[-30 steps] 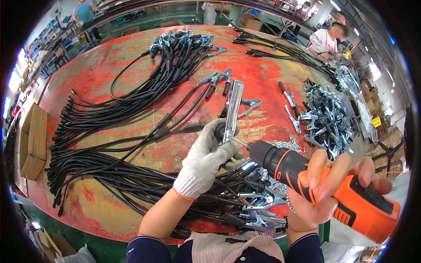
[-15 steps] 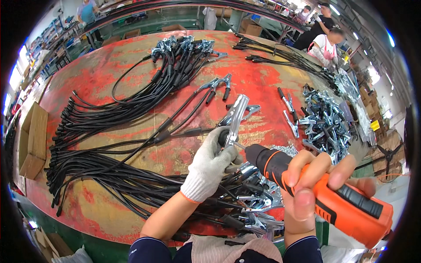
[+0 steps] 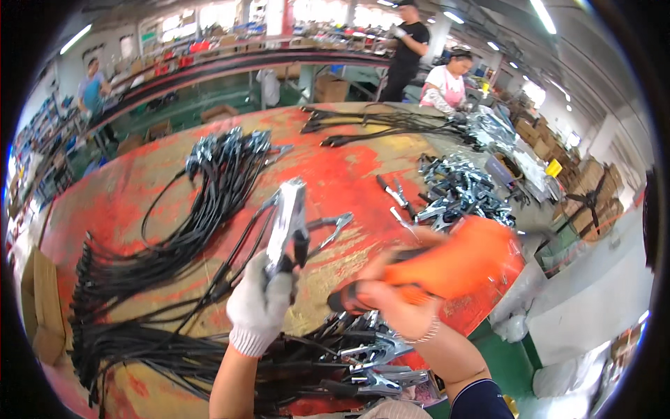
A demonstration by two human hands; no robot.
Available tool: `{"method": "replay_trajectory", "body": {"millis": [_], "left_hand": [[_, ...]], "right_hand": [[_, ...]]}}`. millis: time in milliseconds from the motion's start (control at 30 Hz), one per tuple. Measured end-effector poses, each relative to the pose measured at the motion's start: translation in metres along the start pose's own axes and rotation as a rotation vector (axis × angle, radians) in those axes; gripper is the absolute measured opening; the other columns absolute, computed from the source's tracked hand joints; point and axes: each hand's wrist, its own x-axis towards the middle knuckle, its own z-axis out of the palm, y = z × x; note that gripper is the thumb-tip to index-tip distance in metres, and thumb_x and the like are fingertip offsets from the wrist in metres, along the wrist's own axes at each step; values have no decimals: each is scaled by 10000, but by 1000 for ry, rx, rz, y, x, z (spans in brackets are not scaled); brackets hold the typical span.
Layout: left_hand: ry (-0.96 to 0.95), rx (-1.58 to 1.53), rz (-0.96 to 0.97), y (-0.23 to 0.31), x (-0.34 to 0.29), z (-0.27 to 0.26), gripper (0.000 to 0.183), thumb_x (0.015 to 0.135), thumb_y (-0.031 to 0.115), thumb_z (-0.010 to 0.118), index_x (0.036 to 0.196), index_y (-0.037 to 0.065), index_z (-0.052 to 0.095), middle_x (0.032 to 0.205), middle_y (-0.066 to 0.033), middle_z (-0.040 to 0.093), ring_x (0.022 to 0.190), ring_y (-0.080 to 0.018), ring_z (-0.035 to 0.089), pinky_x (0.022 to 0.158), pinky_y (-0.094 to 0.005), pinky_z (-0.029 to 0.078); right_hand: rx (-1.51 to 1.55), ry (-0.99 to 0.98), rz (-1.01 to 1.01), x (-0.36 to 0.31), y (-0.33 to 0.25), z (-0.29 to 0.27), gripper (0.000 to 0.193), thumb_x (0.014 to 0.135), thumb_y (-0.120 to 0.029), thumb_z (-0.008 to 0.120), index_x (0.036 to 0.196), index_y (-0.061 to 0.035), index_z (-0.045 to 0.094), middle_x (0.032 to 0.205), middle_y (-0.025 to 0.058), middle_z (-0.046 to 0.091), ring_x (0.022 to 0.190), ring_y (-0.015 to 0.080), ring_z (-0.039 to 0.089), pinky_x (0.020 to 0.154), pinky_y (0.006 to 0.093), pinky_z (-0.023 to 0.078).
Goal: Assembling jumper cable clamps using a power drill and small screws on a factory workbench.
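Observation:
My left hand (image 3: pixel 258 307), in a white knit glove, is closed round the lower end of a silvery spring clamp (image 3: pixel 287 213) with a black grip. The clamp points up, tilted slightly right. My bare right hand (image 3: pixel 401 307) grips an orange and black power screwdriver (image 3: pixel 460 258), blurred by motion. Its dark nose points down to the left, apart from the clamp. Beneath my hands lies a bundle of black cables (image 3: pixel 153 349), with metal clamps (image 3: pixel 380 349) at its right end. Behind my left hand, another clamp (image 3: pixel 335 227) lies on the table.
A second black cable bundle (image 3: pixel 202 202) with clamps crosses the worn red table (image 3: pixel 328 181). Loose clamps (image 3: pixel 464 192) are heaped at the right, with more cables (image 3: pixel 384 126) at the back. A carton (image 3: pixel 45 307) stands left. A co-worker (image 3: pixel 447 84) works at the far right corner.
The screwdriver's tip has come away from the clamp; the tool has swung round, nose lower left. My left hand still holds the clamp. The whole view has tilted up and shifted right.

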Motion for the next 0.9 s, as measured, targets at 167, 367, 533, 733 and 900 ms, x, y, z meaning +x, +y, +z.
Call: {"method": "replay_trajectory", "body": {"millis": [167,367,533,733,900], "left_hand": [[66,340,328,1,-19,-10,409,801,192,566,1165,4,555,651,-112,598,540,-215,593,512,-328,473],[203,697,594,-11,-22,-4,494,792,300,615,1175,-6,558,615,-124,583,482,-305,562,447,-387,432],[203,494,544,-10,-28,3,429,787,165,623,1182,14,552,637,-136,554,497,-273,525,479,-346,427],[306,246,308,-27,33,15,397,900,141,532,1259,-20,475,986,-126,624,875,-210,594,791,-317,465],[203,778,327,-68,115,17,489,880,343,555,1265,51,478,1261,-225,505,1115,-368,516,908,-412,435]], "right_hand": [[192,-71,158,7,49,15,358,755,-36,761,1056,-35,569,921,29,653,844,93,618,744,272,515],[133,-252,284,12,45,17,492,757,-19,752,1165,-48,478,992,43,628,914,117,613,793,299,523],[63,-138,295,10,46,8,376,743,-42,770,1044,-49,546,917,44,671,842,109,634,759,289,527],[121,195,196,14,30,-39,497,734,12,737,1161,-68,496,951,48,639,804,152,643,709,303,535],[181,211,-70,9,-12,-52,348,806,2,646,1121,-51,507,955,75,624,747,167,631,659,315,537]]}}
